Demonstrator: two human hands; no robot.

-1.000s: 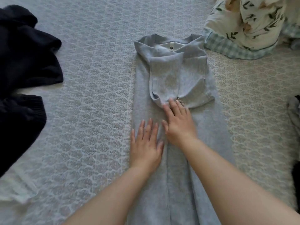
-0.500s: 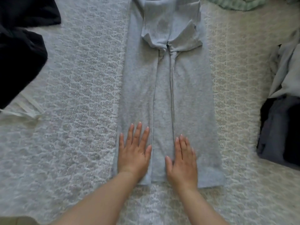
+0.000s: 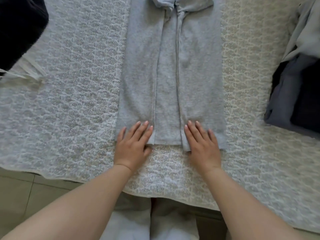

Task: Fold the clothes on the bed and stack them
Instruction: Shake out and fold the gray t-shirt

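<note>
Under both flat hands lies a bed with a pale quilted, lace-patterned cover (image 3: 78, 101); olive floor tiles (image 3: 26, 191) show below its near edge. Long folded light grey knit garment (image 3: 169, 75) runs away from the grip. Left hand (image 3: 133, 146) and right hand (image 3: 202, 146) press its near hem, fingers straight, grasping nothing. Folded dark clothes (image 3: 297, 101) sit right, black fabric (image 3: 19, 28) far left. No writing is legible.
</note>
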